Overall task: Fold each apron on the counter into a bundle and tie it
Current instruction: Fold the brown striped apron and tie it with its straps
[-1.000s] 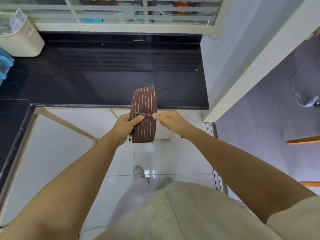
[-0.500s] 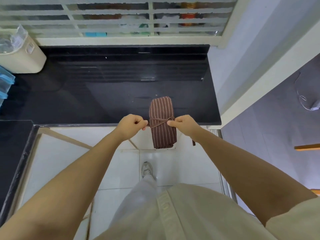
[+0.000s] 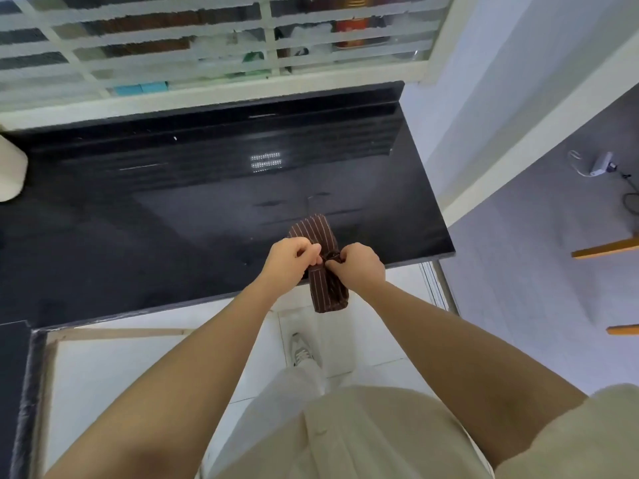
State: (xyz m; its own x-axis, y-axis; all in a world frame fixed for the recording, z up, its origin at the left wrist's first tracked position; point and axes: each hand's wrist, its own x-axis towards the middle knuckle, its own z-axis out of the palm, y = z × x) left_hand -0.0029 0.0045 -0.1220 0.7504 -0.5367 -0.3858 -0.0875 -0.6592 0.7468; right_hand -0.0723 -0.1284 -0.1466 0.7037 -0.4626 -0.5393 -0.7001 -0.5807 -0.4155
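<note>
In the head view, the striped brown apron (image 3: 328, 292), already rolled into a bundle, lies across the front edge of the black worktop (image 3: 173, 219). Its far end is over the stone and its near end juts out above the floor. I cannot tell whether it rests on the stone or is held just off it.

A second ago the two hands were drawing the tie (image 3: 332, 254) out taut to either side. Now the left hand (image 3: 294, 257) and the right hand (image 3: 361, 267) are close together at the bundle's middle, nearly touching. The fingers (image 3: 313, 260) of both are curled and pinch the tie where it crosses.

I judge that the tightening pull is done and a knot is being formed, so this bundle is nearly finished.
</note>
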